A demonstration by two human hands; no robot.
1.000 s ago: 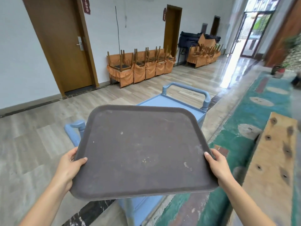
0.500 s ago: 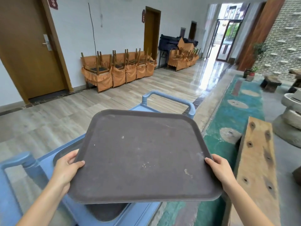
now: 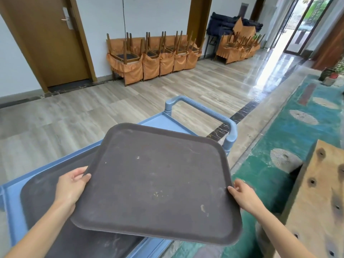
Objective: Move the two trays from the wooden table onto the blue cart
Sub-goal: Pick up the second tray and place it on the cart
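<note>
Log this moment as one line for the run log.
step: second tray over blue cart | left hand: gripping | right hand: gripping | first tray: on cart

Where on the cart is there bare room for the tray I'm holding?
Little is bare. The first tray covers the near cart top. One free blue strip shows at the far end, between the held tray and the handle. Both hands grip the held tray; stacking probably fits best.
</note>
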